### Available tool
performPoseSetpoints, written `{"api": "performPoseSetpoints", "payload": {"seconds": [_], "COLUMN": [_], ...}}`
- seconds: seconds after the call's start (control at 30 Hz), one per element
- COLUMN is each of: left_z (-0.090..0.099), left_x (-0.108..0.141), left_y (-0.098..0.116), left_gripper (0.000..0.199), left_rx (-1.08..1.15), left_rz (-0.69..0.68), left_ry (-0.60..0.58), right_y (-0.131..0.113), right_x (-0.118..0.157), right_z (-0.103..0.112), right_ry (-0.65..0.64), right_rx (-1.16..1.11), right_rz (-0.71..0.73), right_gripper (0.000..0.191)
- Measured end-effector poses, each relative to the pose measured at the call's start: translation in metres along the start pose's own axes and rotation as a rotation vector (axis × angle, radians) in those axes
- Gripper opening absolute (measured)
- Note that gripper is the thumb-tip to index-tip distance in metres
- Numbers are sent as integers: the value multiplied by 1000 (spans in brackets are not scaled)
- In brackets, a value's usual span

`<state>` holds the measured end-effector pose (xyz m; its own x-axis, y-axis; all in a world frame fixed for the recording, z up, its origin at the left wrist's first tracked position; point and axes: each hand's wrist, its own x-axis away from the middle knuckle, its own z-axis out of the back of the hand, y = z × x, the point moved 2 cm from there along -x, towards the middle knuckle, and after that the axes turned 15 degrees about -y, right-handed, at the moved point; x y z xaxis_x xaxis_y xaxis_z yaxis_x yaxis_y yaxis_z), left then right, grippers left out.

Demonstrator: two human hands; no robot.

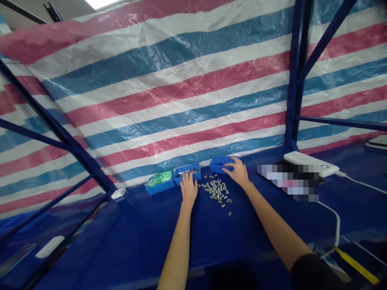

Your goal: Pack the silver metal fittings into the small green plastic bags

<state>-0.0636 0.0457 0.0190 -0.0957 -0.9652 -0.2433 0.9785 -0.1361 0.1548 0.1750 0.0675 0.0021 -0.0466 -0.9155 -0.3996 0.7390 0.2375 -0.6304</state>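
Note:
My left hand (pixel 189 189) lies at the front wall of the middle blue bin (pixel 197 176), its fingers stretched over the rim. Small metal parts (pixel 183 173) fill that bin; what the fingertips touch inside is too small to tell. At the right blue bin (pixel 218 165) is my right hand (pixel 238 173), thumb and fingers apart, over its front right side. I see nothing held in it. Between my hands a loose heap of small metal fittings (pixel 216 190) is spread on the blue table (pixel 217 237).
A third blue bin (pixel 160 187) holds green plastic packets (pixel 161 177). A white adapter (pixel 118 193) sits at the back left. On the right lie a tablet-like device (pixel 287 181) with a blurred screen, a white power bank (pixel 311 163) and a cable (pixel 337 219). Striped sheeting (pixel 181 92) hangs behind.

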Motion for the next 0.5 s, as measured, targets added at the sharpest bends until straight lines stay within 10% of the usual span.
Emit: {"api": "performPoseSetpoints", "payload": {"seconds": [0.5], "left_z": [6], "left_x": [7], "left_y": [6], "left_gripper": [23], "left_rx": [101], "left_rz": [55], "left_ry": [-25], "right_y": [-4], "right_x": [-2], "right_z": [-17], "right_ry": [-139], "right_rx": [99], "right_rz": [147], "right_gripper": [31]}}
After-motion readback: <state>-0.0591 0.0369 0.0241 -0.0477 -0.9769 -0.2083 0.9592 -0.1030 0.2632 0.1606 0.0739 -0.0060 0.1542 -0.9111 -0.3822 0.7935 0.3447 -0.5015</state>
